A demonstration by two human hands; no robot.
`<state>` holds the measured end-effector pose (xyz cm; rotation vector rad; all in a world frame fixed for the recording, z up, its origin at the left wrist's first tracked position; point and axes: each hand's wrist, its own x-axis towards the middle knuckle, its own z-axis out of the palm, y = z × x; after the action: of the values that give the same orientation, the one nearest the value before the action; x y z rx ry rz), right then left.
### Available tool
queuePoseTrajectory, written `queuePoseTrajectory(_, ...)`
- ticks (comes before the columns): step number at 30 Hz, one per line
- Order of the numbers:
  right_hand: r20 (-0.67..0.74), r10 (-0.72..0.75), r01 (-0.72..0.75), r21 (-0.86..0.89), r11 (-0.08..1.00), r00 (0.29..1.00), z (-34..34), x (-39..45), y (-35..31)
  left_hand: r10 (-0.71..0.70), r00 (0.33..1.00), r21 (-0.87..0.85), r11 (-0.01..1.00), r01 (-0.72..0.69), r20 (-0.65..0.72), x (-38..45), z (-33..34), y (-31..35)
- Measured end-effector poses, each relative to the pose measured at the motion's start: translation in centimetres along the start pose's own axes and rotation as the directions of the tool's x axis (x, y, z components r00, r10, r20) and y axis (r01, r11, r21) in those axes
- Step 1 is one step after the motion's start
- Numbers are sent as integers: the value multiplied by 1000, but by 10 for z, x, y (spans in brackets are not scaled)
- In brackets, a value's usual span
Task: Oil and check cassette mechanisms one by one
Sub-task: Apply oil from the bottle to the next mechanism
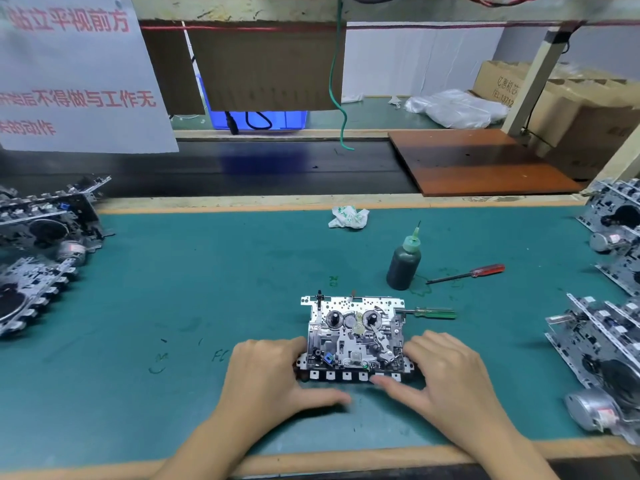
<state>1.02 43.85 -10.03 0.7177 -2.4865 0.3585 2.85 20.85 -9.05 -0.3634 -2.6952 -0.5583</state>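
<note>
A metal cassette mechanism point(355, 336) lies flat on the green mat point(207, 289) in front of me, its row of white keys facing me. My left hand point(270, 372) rests against its left edge with the thumb stretched out below the keys, off the mechanism. My right hand point(446, 372) rests against its right edge, and the thumb tip presses a key near the right end of the row. A dark oil bottle point(403, 263) with a green needle nozzle stands upright behind the mechanism to the right. Neither hand touches it.
A green-handled screwdriver point(434, 312) lies touching the mechanism's right side; a red-handled one point(481, 271) lies beyond the bottle. Stacks of cassette mechanisms sit at the left point(45, 244) and right point(602, 344). A crumpled wrapper point(348, 217) lies at the mat's far edge, a conveyor belt point(277, 168) behind.
</note>
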Motion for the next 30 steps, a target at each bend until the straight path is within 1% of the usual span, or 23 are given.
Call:
queuePoseTrajectory(3, 10, 7, -7, 1, 1000, 1000, 0, 1, 1, 16, 999, -15, 1000, -15, 36, 0, -1, 0)
queuePoseTrajectory(7, -16, 71, -72, -32, 997, 997, -1, 0, 0, 140, 990, -32, 990, -139, 27, -3, 0, 0)
queuePoseTrajectory(8, -20, 95, -96, -47, 994, 995, -2, 0, -2, 149, 989, -35, 988, -148, 21, -3, 0, 0)
queuePoseTrajectory(10, -1, 97, -97, -38, 995, 995, -3, 1, -2, 97, 995, -16, 995, -97, 26, -2, 0, 1)
queuePoseTrajectory(12, 36, 33, -34, 26, 999, 999, -4, 1, 1, 34, 999, 23, 999, -35, 39, -1, 1, 1)
queuePoseTrajectory(14, 58, -17, 14, 52, 999, 998, -5, 2, 2, 8, 999, 34, 999, -9, 38, -1, 2, -1)
queuePoseTrajectory(18, 100, -14, 6, 81, 997, 995, -12, 5, -2, -24, 997, -9, 1000, 25, 70, -2, -5, -2)
queuePoseTrajectory(19, 117, -2, -13, 132, 991, 993, -14, 6, -2, -38, 995, -54, 998, 43, 88, -2, -8, -1)
queuePoseTrajectory(21, 146, 62, -105, 305, 947, 987, -19, 10, -4, -62, 997, -231, 970, 73, 55, 0, -13, -1)
queuePoseTrajectory(23, 180, 176, -242, 466, 851, 968, -24, 16, -7, -105, 994, -419, 902, 104, 21, 2, -17, -2)
queuePoseTrajectory(24, 195, 236, -304, 513, 803, 952, -25, 18, -9, -134, 991, -490, 862, 129, 25, 2, -17, -2)
queuePoseTrajectory(25, 214, 289, -360, 545, 757, 933, -26, 21, -10, -166, 986, -529, 834, 158, 31, 3, -18, -1)
queuePoseTrajectory(27, 295, 379, -480, 554, 680, 877, -29, 27, -13, -256, 964, -564, 787, 250, 71, 7, -19, 3)
queuePoseTrajectory(28, 336, 407, -528, 530, 663, 849, -29, 31, -16, -310, 945, -583, 750, 312, 106, 9, -19, 4)
queuePoseTrajectory(30, 365, 435, -566, 460, 684, 823, -29, 36, -18, -379, 910, -589, 702, 400, 166, 13, -16, 5)
